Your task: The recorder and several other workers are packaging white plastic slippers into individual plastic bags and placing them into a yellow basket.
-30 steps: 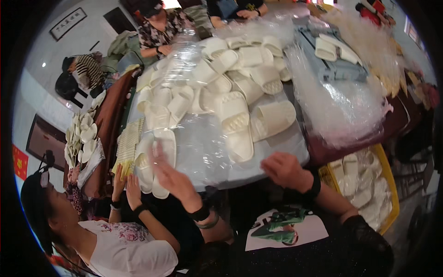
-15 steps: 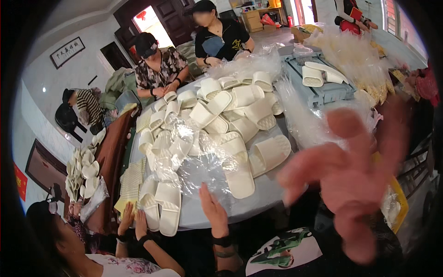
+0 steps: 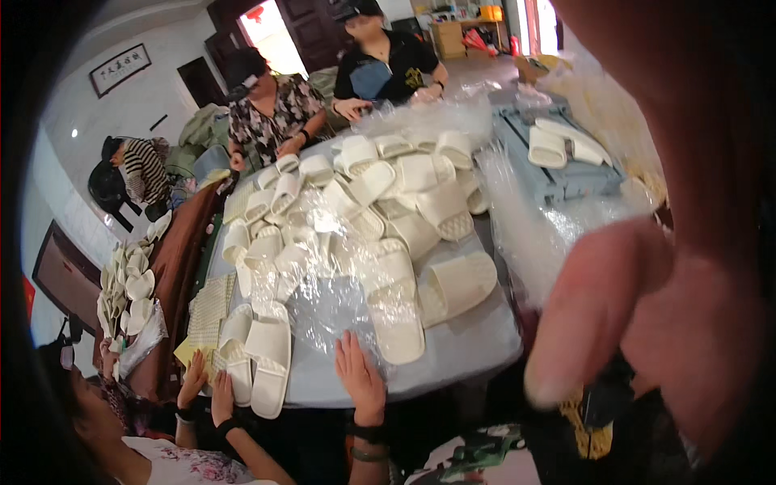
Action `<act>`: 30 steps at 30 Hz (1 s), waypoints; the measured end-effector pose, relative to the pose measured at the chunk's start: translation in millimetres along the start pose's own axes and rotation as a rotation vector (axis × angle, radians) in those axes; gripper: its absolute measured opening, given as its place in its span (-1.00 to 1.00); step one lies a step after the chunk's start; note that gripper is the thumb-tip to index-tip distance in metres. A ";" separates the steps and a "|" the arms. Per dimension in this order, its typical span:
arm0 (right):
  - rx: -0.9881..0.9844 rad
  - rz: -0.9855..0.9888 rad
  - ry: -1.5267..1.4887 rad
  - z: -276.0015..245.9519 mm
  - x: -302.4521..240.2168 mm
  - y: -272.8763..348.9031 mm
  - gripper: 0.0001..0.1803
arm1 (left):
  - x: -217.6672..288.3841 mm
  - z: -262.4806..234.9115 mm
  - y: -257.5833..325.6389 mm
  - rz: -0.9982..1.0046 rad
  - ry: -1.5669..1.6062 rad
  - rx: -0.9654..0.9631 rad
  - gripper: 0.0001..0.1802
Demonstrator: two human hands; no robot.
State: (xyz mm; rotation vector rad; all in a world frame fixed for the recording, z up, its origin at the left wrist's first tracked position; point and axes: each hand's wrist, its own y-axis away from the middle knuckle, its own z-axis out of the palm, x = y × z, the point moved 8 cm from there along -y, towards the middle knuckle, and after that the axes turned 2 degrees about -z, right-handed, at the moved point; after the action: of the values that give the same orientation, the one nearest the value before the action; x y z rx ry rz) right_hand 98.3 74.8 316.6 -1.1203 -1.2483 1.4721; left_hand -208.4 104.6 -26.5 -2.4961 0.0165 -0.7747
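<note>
The right hand [image 3: 687, 323], blurred, fingers apart and seemingly empty, looms larger at the frame's right than half a second ago, so it appears to handle nothing. The left hand [image 3: 361, 380], released, stays at lower centre; beyond it, clear plastic [image 3: 327, 311] and white slippers [image 3: 443, 208] lie on the tabletop [image 3: 477, 356] mid-frame.

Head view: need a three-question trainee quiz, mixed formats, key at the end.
1. True or false: the wearer's left hand is gripping a slipper.
2. Short answer: which of the wearer's hands is closest to the camera?
3. Multiple choice: the slippers lying on the blue-grey case are: A red, B off-white, C black.

Key
1. False: its fingers stretch out straight, with no slipper in its grip.
2. The right hand, looming large at the picture's right.
3. B.
</note>
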 end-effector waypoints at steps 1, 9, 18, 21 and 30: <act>0.025 0.023 0.029 -0.3 -0.9 2.3 0.07 | -3.6 4.6 -1.4 0.028 -0.006 0.027 -0.50; -0.399 0.389 -0.099 18.2 29.5 28.0 -0.31 | 8.6 7.0 -9.7 0.041 -0.044 0.039 -0.49; -1.130 1.030 1.219 21.6 174.9 267.0 -0.07 | 10.7 -5.9 -1.7 -0.018 -0.030 0.040 -0.50; -1.079 0.971 1.281 11.4 196.0 303.8 -0.17 | 11.1 -2.5 -3.6 -0.017 -0.045 0.039 -0.50; -1.209 0.532 0.911 5.1 224.7 291.7 -0.40 | 19.8 3.4 -8.3 0.045 -0.118 0.054 -0.52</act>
State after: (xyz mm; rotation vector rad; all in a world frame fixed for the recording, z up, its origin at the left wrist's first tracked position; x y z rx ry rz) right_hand 27.1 260.8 7.0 -2.6610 -1.1171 0.1756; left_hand -191.1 110.3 -14.4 -2.4776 0.0103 -0.6004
